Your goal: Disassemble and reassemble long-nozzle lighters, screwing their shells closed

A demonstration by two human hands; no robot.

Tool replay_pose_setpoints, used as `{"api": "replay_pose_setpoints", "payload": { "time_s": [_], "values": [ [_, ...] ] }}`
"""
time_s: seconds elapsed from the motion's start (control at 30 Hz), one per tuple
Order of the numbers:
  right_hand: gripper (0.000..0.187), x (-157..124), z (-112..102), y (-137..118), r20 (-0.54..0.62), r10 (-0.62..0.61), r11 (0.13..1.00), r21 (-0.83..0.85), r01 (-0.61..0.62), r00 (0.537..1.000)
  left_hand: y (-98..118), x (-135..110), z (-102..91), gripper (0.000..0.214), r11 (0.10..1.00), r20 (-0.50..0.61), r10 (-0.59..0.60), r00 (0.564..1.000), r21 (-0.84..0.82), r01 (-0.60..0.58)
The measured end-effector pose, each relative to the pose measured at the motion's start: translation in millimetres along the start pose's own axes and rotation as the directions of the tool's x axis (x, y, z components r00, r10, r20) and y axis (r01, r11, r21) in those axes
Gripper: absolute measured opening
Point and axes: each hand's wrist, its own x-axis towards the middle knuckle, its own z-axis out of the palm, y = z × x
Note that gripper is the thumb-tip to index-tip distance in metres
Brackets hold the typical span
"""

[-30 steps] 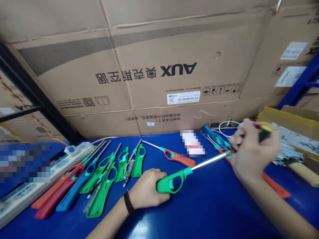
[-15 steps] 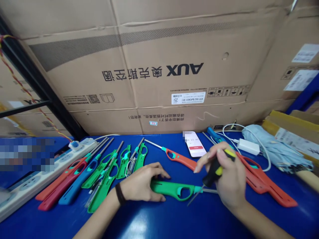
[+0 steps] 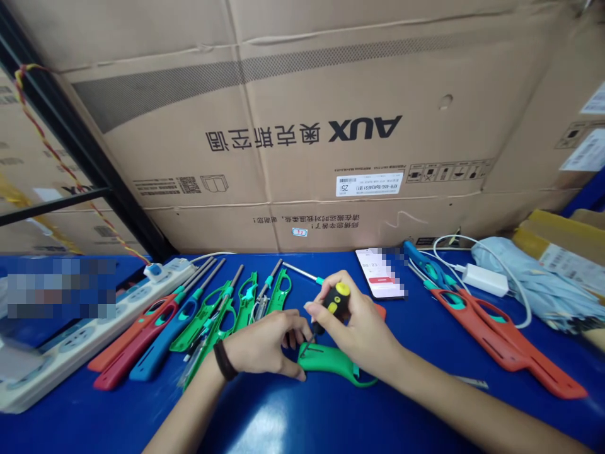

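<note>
My right hand (image 3: 363, 321) grips a black-and-yellow screwdriver (image 3: 338, 299), its thin shaft slanting down to the handle end of a green gas lighter (image 3: 326, 360). That lighter lies flat on the blue table, its trigger loop and nozzle partly hidden behind my right hand and wrist. Curled at the handle's left end, my left hand (image 3: 265, 345) holds it between thumb and fingers. Left of that hand lie opened green lighter shells (image 3: 202, 325), with inner parts and metal tubes showing. An orange lighter (image 3: 379, 311) is mostly covered by my right hand.
Red and blue lighters (image 3: 163, 340) lie beside a white power strip (image 3: 70, 337) at left. A phone (image 3: 378, 274) rests at the back. Orange lighters (image 3: 505, 340), a white charger (image 3: 484, 279) and a folded umbrella (image 3: 529, 284) sit right. Cardboard (image 3: 283, 82) stands behind.
My right hand has moved left with the screwdriver, bringing its tip from near the lighter's nozzle to the handle end. My left hand stays at the handle. The view has shifted slightly.
</note>
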Motion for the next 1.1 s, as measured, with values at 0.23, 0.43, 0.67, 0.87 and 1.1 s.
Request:
{"api": "replay_pose_setpoints", "payload": {
  "time_s": [0.23,0.43,0.67,0.87,1.1],
  "values": [
    [0.022,5.9,2.9,-9.0,0.146,-0.043,0.996,-0.073,0.054,0.988,4.5,-2.5,1.4,0.036,0.999,0.004,-0.037,0.999,0.001,0.037],
    [0.023,7.9,2.8,-13.9,0.142,-0.049,0.991,-0.119,0.066,0.989,5.4,-1.9,0.3,0.034,0.999,0.038,-0.053,0.998,0.001,0.053],
    [0.025,8.4,2.4,-14.8,0.16,-0.042,0.987,-0.149,0.067,0.986,1.6,-3.7,1.6,0.039,0.999,0.026,-0.007,1.0,-0.031,0.008],
    [0.026,8.2,3.9,-12.8,0.154,-0.064,0.981,-0.173,0.091,0.986,-0.2,-3.3,2.1,0.041,0.999,0.028,0.003,1.0,-0.053,-0.002],
    [0.029,11.7,3.8,-15.0,0.237,-0.077,0.929,-0.336,0.156,0.968,0.9,-3.6,1.2,0.036,0.999,0.026,0.004,1.0,-0.035,-0.003]
  ]
}}
